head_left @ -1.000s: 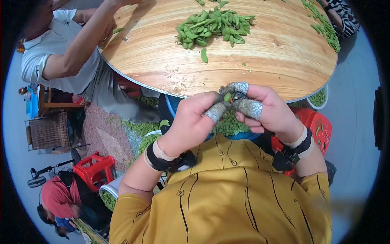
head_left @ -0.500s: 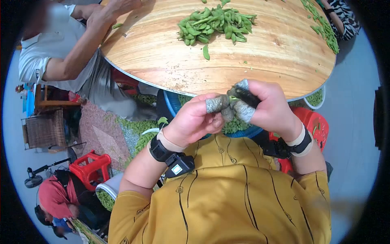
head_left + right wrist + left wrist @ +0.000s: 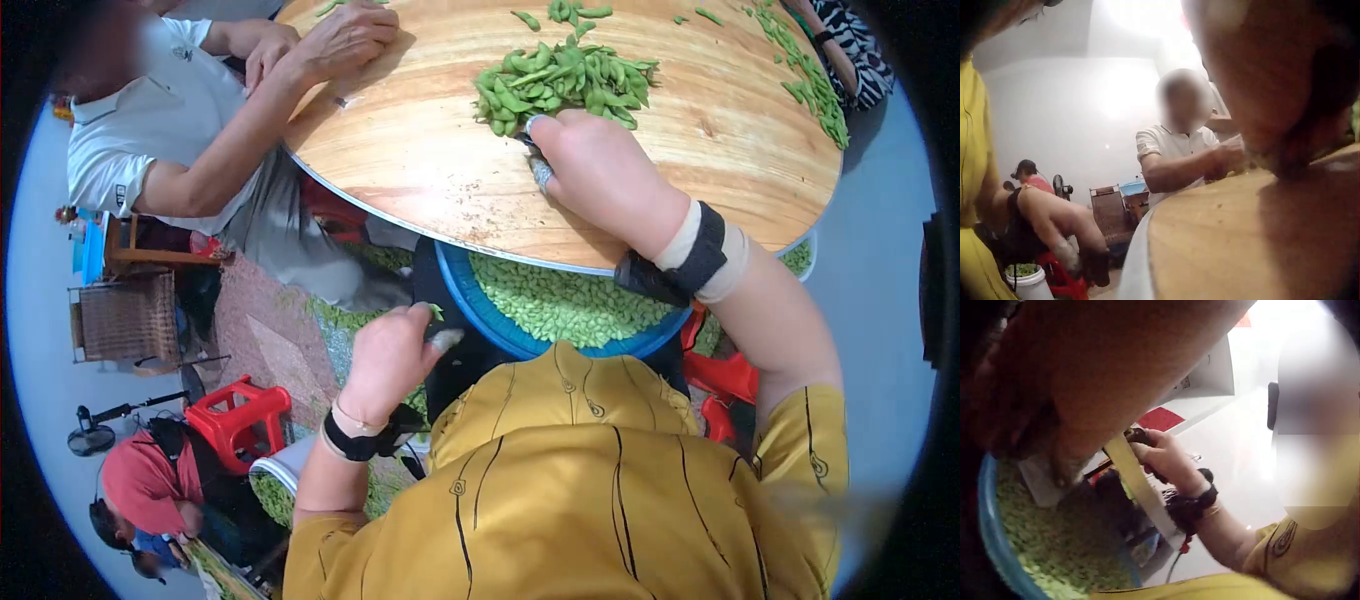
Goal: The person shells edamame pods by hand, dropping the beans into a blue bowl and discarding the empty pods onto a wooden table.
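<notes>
My left hand (image 3: 390, 355) is low, left of the blue basin (image 3: 462, 305), with its taped thumb apart from the fingers. A bit of green (image 3: 436, 312) shows right at its fingertips, and no pod is plainly gripped. In the left wrist view this hand (image 3: 1085, 381) is dark and close to the lens, over shelled green beans (image 3: 1054, 544). My right hand (image 3: 605, 180) reaches across the table (image 3: 450, 150) to the near edge of a heap of soybean pods (image 3: 560, 80). Its taped fingertips bend downward there; I cannot tell whether they pinch a pod.
A person in a white shirt (image 3: 160, 110) sits at the table's left, arms on its edge. More pods (image 3: 815, 90) lie along the far right rim. Red stools (image 3: 235, 420) and a white bucket (image 3: 275, 475) stand on the floor to the left.
My hands were together over the basin, working at a pod. They have parted: the left has gone down and left, the right forward to the pod heap. The loose pod before the heap is now hidden.
</notes>
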`<state>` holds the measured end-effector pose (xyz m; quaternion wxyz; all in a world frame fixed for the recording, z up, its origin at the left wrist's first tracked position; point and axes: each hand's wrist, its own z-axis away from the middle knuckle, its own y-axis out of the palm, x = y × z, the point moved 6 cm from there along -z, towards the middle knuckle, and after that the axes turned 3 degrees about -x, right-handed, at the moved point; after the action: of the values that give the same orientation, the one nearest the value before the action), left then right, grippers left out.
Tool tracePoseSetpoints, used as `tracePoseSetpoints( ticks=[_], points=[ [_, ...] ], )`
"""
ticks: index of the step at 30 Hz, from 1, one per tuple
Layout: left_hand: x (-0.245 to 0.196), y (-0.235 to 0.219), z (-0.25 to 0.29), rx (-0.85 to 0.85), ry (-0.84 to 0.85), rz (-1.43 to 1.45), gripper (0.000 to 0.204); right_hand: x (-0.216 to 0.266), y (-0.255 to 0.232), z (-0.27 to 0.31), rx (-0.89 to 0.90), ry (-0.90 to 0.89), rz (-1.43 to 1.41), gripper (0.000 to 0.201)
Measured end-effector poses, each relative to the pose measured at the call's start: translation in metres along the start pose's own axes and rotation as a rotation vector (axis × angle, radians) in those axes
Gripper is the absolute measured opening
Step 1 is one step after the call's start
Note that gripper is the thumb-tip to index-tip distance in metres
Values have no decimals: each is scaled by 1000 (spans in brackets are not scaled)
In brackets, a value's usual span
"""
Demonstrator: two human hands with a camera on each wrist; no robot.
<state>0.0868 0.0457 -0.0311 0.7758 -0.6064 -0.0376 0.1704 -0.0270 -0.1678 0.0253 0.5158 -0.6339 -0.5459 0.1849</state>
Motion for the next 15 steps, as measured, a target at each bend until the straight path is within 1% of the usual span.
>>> tracePoseSetpoints(
  ticks=[2, 3, 4, 5, 6, 7, 8, 9, 10, 11, 12, 13, 14, 15],
  points=[
    [-15, -16, -8, -61, 89, 390, 20, -3, 0, -3, 13, -9, 41, 12],
    [-21, -19, -12, -140, 192, 579, 18, -3, -5, 1, 34, -14, -8, 12],
    [-28, -20, -17, -143, 189, 585, 18, -2, -11, 5, 61, -19, -56, 13],
    [-35, -25, -24, -191, 148, 833, 19, 1, -19, 12, 72, -23, -53, 13],
    [-41, -30, -30, -236, 102, 1081, 21, 2, -26, 21, 145, 70, -245, 14],
    [-51, -35, -37, -233, 98, 1092, 21, 3, -30, 31, 217, 169, -435, 16],
    [-62, -39, -45, -154, 90, 1213, 21, 8, -36, 40, 226, 173, -432, 16],
    [-70, -40, -51, -71, 83, 1331, 24, 15, -43, 47, 206, 145, -526, 17],
    [-73, -44, -56, -66, 83, 1336, 24, 19, -50, 53, 182, 117, -621, 18],
    [-85, -35, -60, 218, 50, 1462, 26, 21, -55, 57, 186, 58, -564, 18],
    [-97, -26, -58, 511, 16, 1566, 29, 20, -57, 61, 183, 61, -563, 18],
    [-100, -17, -61, 553, 0, 1695, 34, 15, -57, 66, 163, 124, -595, 19],
    [-102, -16, -61, 557, 2, 1687, 34, 10, -55, 70, 141, 187, -628, 21],
    [-104, -19, -61, 526, 34, 1771, 33, 1, -49, 75, 38, 272, -704, 21]
  ],
)
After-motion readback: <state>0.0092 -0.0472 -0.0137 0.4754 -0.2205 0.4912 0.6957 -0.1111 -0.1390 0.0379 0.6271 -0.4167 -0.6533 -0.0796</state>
